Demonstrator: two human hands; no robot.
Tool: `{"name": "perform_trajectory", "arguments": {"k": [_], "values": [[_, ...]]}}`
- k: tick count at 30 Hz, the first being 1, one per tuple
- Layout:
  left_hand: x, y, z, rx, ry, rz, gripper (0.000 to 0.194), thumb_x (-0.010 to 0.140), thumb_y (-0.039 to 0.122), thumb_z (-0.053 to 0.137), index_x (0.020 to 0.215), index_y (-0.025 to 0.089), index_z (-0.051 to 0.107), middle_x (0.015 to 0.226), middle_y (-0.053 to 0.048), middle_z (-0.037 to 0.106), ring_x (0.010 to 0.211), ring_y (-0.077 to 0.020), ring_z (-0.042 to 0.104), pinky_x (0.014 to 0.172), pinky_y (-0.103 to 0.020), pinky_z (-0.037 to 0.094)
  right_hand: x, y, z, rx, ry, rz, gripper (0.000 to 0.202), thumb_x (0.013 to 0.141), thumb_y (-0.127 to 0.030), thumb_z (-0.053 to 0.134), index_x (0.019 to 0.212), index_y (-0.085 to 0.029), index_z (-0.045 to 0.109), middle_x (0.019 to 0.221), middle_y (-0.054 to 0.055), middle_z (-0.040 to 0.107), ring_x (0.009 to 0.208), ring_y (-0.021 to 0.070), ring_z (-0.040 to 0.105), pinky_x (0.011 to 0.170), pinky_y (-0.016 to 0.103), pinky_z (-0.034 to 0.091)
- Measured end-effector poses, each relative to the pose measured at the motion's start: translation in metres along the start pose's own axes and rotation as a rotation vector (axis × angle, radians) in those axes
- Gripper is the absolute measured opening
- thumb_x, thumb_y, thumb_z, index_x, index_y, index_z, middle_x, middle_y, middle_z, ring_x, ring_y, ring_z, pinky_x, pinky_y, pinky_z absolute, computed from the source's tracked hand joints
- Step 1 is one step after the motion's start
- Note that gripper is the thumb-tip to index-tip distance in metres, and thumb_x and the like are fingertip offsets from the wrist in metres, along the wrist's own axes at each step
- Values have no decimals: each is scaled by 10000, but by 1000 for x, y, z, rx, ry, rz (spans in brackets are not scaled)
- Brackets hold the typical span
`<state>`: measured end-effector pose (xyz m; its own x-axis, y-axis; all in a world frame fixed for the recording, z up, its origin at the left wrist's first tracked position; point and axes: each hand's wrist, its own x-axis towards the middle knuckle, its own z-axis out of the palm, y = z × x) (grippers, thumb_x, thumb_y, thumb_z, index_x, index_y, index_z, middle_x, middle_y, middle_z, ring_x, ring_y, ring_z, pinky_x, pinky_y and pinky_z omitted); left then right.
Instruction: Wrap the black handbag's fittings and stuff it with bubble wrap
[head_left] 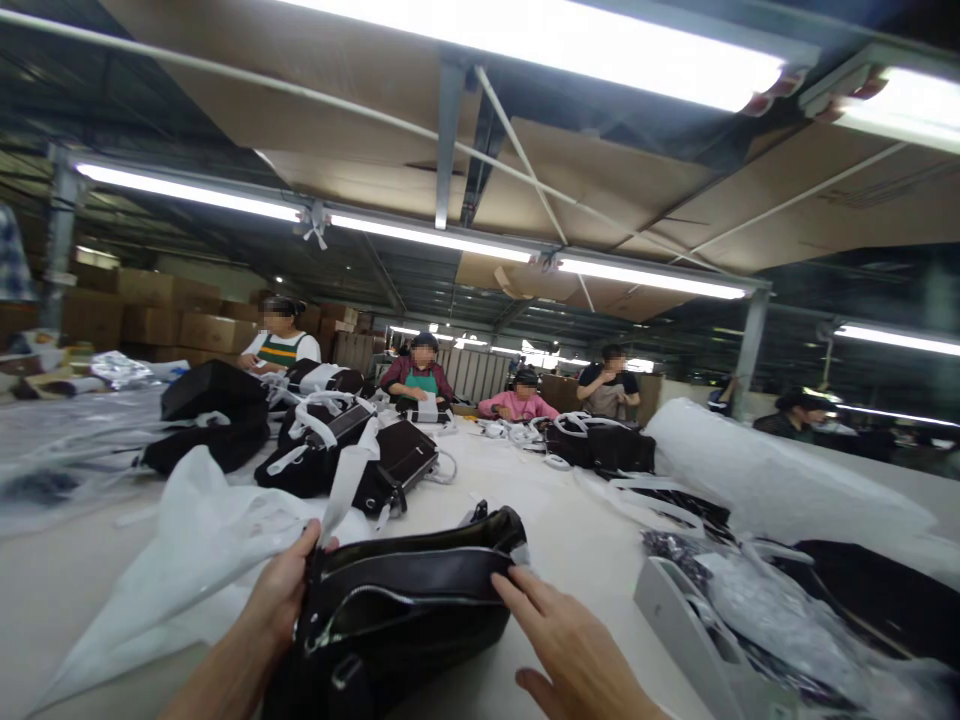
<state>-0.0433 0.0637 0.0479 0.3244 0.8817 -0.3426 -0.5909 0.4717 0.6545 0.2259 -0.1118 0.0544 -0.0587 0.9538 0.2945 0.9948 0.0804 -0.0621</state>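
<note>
Factory worktable [555,520]: left hand [281,595] grips the black handbag [405,600] with thumb pressed on its edge; right hand [570,650] touches it, fingers extended together.

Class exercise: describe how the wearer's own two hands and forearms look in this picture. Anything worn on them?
Both hands are bare: no gloves, rings or watch show on the left hand or the right hand. The left forearm is uncovered with no sleeve in view; the right wrist leaves the frame uncovered.

At the bottom of the frame only the person's two bare forearms and hands showed. The left hand [281,595] and the right hand [574,650] wore no gloves, rings or watch, and no sleeve reached either wrist.
</note>
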Motion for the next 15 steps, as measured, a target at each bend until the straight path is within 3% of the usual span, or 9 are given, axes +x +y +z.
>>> {"name": "perform_trajectory", "arguments": {"k": [3, 6, 9, 12, 15], "values": [[-3, -2, -1, -4, -11, 32, 474, 1005, 263, 392, 541, 183, 444, 418, 19, 495, 340, -135, 514, 378, -229, 451, 26, 14, 16, -146, 41, 133, 754, 675, -32, 642, 1409, -90, 480, 1452, 221, 484, 1320, 372, 481, 1090, 518, 415], [0, -5, -1, -26, -14, 82, 449, 1005, 254, 416, 563, 180, 439, 433, 36, 501, 341, -110, 505, 381, -201, 439, 36, 31, 14, -14, 80, 142, 697, 742, -125, 627, 1415, -106, 447, 1422, 220, 515, 1302, 370, 496, 1069, 544, 413], [7, -6, -1, -35, -11, 114, 409, 1002, 271, 438, 604, 181, 456, 461, 48, 521, 344, -95, 501, 391, -191, 433, 42, 31, 0, 404, 12, 110, 848, 750, -172, 607, 1514, -178, 240, 1424, 192, 495, 1227, 306, 562, 986, 473, 486], [13, -7, -1, -5, -22, 114, 383, 969, 294, 505, 606, 176, 474, 471, 34, 532, 344, -96, 490, 382, -191, 405, 47, 17, -11, 922, -154, 278, 1049, 741, -294, 691, 1541, -253, 12, 1379, 199, 476, 1024, 269, 665, 803, 411, 565], [15, -9, -5, 31, -42, 138, 359, 879, 357, 644, 612, 174, 489, 475, 34, 534, 356, -98, 482, 382, -193, 382, 55, 3, -10, 1273, -223, 538, 1015, 751, -464, 749, 1503, -224, 111, 1168, 185, 587, 819, 253, 711, 683, 372, 579]]}}
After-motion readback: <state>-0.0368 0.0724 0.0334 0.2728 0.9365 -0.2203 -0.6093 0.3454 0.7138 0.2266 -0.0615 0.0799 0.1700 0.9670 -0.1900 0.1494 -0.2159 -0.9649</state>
